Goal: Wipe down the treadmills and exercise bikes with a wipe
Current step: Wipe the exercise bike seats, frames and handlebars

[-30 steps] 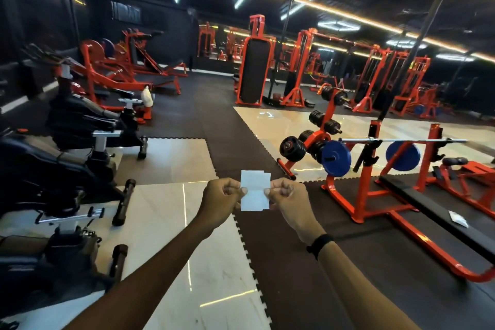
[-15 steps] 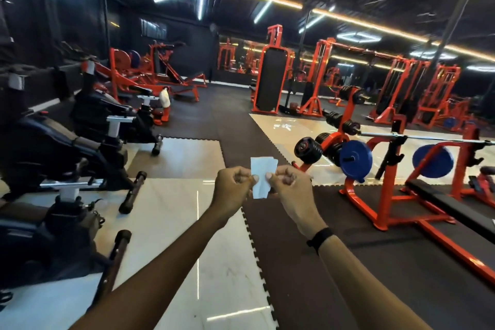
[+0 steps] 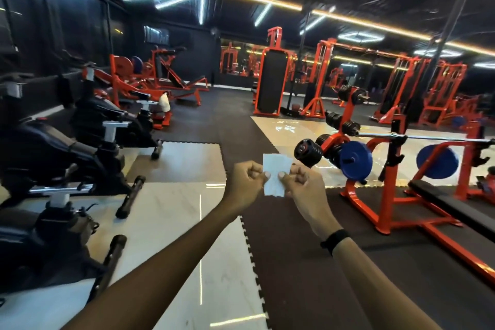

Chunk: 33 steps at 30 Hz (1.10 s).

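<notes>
- The left hand (image 3: 247, 182) and the right hand (image 3: 302, 185) are held out in front at chest height, side by side. Each has its fingers curled and pinches an edge of the wipe (image 3: 275, 175).
- The wipe is a small white sheet, still partly folded, hanging upright between the two thumbs. It touches no machine. It appears that the person is opening it out for use.
- A dark band (image 3: 336, 240) sits on the right wrist.
- The exercise bikes (image 3: 67, 158) stand in a row along the left, on the pale floor (image 3: 171, 217), near the left arm but apart from it. The closest one is low at the left edge and blurred.
- To the right, on the dark mat (image 3: 294, 262), stands an orange rack (image 3: 380, 195) with a barbell and blue plates (image 3: 356, 159); more orange machines fill the far end of the room.
- No treadmill is clearly in view; the dark shapes at the far left cannot be made out.
- Judged from this, the task is at its very start: the wipe is in hand and no surface shows signs of wiping. All the bikes and treadmills are left to do, most likely beginning with the nearest bike on the left.
</notes>
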Each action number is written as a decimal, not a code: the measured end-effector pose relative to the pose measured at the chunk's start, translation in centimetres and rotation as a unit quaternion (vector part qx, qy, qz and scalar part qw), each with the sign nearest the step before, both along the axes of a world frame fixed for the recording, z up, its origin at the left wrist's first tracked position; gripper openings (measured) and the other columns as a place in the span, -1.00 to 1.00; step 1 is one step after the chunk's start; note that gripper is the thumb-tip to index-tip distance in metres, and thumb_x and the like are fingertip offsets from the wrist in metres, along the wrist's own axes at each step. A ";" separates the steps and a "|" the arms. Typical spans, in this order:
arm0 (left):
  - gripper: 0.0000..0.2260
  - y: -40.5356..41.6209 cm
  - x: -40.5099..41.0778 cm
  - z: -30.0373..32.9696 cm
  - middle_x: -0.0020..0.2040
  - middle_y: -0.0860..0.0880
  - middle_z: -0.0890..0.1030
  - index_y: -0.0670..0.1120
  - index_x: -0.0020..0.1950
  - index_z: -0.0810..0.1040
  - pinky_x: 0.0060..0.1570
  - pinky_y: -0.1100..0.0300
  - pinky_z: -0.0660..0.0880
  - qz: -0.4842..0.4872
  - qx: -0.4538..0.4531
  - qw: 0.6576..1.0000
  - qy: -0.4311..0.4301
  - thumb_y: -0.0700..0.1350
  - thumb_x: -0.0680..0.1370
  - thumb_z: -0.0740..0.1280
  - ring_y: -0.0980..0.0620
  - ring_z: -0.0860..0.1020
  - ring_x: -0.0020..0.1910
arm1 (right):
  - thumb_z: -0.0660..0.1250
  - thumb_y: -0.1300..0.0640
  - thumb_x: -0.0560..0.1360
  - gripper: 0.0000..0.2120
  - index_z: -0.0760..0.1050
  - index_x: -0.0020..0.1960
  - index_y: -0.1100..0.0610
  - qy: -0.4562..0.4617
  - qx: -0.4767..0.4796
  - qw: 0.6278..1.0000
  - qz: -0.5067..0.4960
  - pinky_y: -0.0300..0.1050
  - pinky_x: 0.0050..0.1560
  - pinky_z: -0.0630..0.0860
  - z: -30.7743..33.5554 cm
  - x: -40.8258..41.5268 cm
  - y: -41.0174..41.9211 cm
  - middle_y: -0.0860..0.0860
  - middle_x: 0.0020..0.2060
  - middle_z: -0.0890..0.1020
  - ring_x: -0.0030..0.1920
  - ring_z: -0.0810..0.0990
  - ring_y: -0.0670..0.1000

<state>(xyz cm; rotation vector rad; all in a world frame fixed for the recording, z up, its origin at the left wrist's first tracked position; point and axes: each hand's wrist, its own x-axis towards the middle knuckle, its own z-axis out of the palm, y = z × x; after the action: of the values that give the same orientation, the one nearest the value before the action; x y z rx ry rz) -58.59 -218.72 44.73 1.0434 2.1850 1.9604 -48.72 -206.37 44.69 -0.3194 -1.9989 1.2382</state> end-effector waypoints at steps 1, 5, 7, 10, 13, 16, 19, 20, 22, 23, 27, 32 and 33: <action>-0.82 0.1 -0.9 -0.7 -0.07 -0.12 0.66 -0.20 0.02 0.60 -0.33 0.30 0.53 0.000 -0.006 1.000 -0.005 -0.09 0.56 0.42 -0.04 0.65 -0.14 | 0.40 0.09 0.57 -0.95 0.57 -0.01 0.06 -0.003 -0.010 1.000 0.016 0.23 -0.02 0.65 -0.5 -0.9 0.2 0.11 -0.07 0.71 -0.05 0.72 0.07; -0.76 0.8 -6.8 -2.9 -0.07 -0.14 0.66 -0.22 0.06 0.59 -0.34 0.34 0.50 0.010 -0.012 1.000 -0.023 -0.05 0.57 0.41 0.02 0.61 -0.21 | 0.37 0.07 0.58 -0.94 0.55 0.05 -0.02 -0.016 -0.050 0.995 0.086 -0.09 -0.09 0.68 -1.7 -7.3 0.5 0.08 0.02 0.70 -0.04 0.71 0.02; -0.76 1.0 -10.1 -3.9 -0.11 -0.17 0.65 -0.25 0.03 0.57 -0.38 0.34 0.48 0.029 -0.005 0.998 -0.049 -0.06 0.57 0.41 0.05 0.58 -0.27 | 0.37 0.10 0.58 -0.94 0.57 0.05 0.01 -0.032 -0.047 0.992 0.116 -0.02 -0.12 0.67 -2.3 -11.4 0.8 0.14 -0.02 0.71 -0.06 0.71 0.10; -0.79 1.1 -14.2 -5.3 -0.12 -0.26 0.63 -0.31 0.02 0.55 -0.41 0.31 0.47 0.075 0.007 0.993 -0.089 -0.14 0.58 0.39 0.03 0.56 -0.32 | 0.39 0.18 0.57 -0.95 0.60 -0.03 0.05 -0.069 0.005 0.990 0.126 0.19 -0.04 0.66 -3.2 -17.5 2.0 0.20 -0.06 0.71 -0.07 0.70 0.24; -0.78 1.1 -17.8 -5.3 -0.14 -0.31 0.61 -0.37 0.02 0.53 -0.40 0.29 0.47 0.105 0.004 0.991 -0.088 -0.19 0.59 0.38 0.03 0.54 -0.35 | 0.40 0.21 0.57 -0.95 0.64 -0.01 0.12 -0.069 0.028 0.988 0.132 0.21 -0.05 0.65 -3.8 -22.7 3.1 0.15 -0.10 0.72 -0.09 0.70 0.20; -0.80 1.3 -20.9 -5.0 -0.23 -0.25 0.57 -0.40 -0.02 0.52 -0.43 0.29 0.45 0.118 0.010 0.989 -0.090 -0.23 0.58 0.38 0.10 0.50 -0.41 | 0.41 0.20 0.56 -0.88 0.66 -0.02 0.26 -0.067 0.051 0.985 0.149 0.27 -0.10 0.62 -4.2 -27.1 4.4 0.20 -0.14 0.71 -0.12 0.67 0.27; -0.85 1.3 -23.7 -5.0 -0.27 -0.17 0.60 -0.33 -0.04 0.55 -0.43 0.25 0.46 0.141 0.000 0.986 -0.093 -0.22 0.58 0.39 0.09 0.52 -0.42 | 0.39 0.03 0.50 -0.72 0.66 -0.03 0.26 -0.053 0.037 0.977 0.201 0.23 -0.10 0.64 -4.5 -31.0 5.4 0.17 -0.18 0.70 -0.14 0.68 0.23; -0.86 1.3 -24.5 -5.1 -0.29 -0.13 0.60 -0.30 -0.05 0.55 -0.42 0.23 0.46 0.146 -0.004 0.984 -0.097 -0.21 0.58 0.39 0.07 0.53 -0.42 | 0.37 -0.01 0.47 -0.68 0.65 -0.06 0.28 -0.051 0.028 0.975 0.215 0.20 -0.13 0.64 -4.7 -32.1 5.6 0.20 -0.21 0.68 -0.18 0.67 0.21; -0.89 1.3 -26.2 -5.5 -0.36 -0.02 0.59 -0.22 -0.11 0.55 -0.42 0.21 0.46 0.169 -0.006 0.980 -0.102 -0.20 0.57 0.40 0.06 0.54 -0.43 | 0.36 -0.02 0.45 -0.63 0.58 -0.10 0.33 -0.046 0.019 0.968 0.247 0.23 -0.20 0.59 -5.2 -34.4 6.1 0.30 -0.21 0.62 -0.23 0.60 0.31; -0.89 1.5 -26.8 -5.6 -0.38 0.01 0.59 -0.20 -0.12 0.54 -0.42 0.20 0.47 0.179 -0.007 0.978 -0.106 -0.20 0.57 0.40 0.05 0.55 -0.42 | 0.36 -0.02 0.45 -0.63 0.57 -0.11 0.34 -0.042 0.019 0.964 0.261 0.23 -0.22 0.58 -5.6 -35.5 6.5 0.32 -0.20 0.60 -0.23 0.58 0.34; -0.88 2.3 -29.7 -4.4 -0.41 0.06 0.58 -0.31 -0.03 0.56 -0.39 0.21 0.45 0.220 0.000 0.970 -0.107 -0.24 0.57 0.39 0.10 0.54 -0.45 | 0.36 -0.01 0.41 -0.56 0.49 -0.10 0.42 -0.054 0.007 0.943 0.327 -0.04 -0.24 0.37 -5.2 -40.7 7.6 0.37 -0.29 0.49 -0.33 0.40 0.15; -0.92 2.9 -33.0 -3.1 -0.28 -0.10 0.66 -0.25 -0.07 0.61 -0.34 0.18 0.51 0.297 0.022 0.950 -0.092 -0.26 0.59 0.35 0.01 0.59 -0.35 | 0.40 0.11 0.48 -0.78 0.62 -0.04 0.29 -0.070 -0.044 0.912 0.401 -0.04 -0.15 0.37 -2.9 -46.3 9.1 0.39 -0.15 0.57 -0.16 0.42 0.00; -0.91 2.7 -33.5 -3.3 -0.28 -0.10 0.66 -0.21 -0.08 0.62 -0.33 0.18 0.53 0.312 0.019 0.945 -0.093 -0.26 0.60 0.35 0.00 0.60 -0.34 | 0.39 0.20 0.53 -0.91 0.68 -0.04 0.14 -0.071 -0.054 0.901 0.424 -0.04 -0.13 0.39 -2.6 -46.8 8.8 0.33 -0.15 0.61 -0.13 0.45 0.00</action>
<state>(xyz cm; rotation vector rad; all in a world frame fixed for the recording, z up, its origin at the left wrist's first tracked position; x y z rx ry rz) -92.13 -216.05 41.45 0.1350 2.5789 2.2004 -95.55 -197.55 42.09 0.4931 -2.2769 1.8884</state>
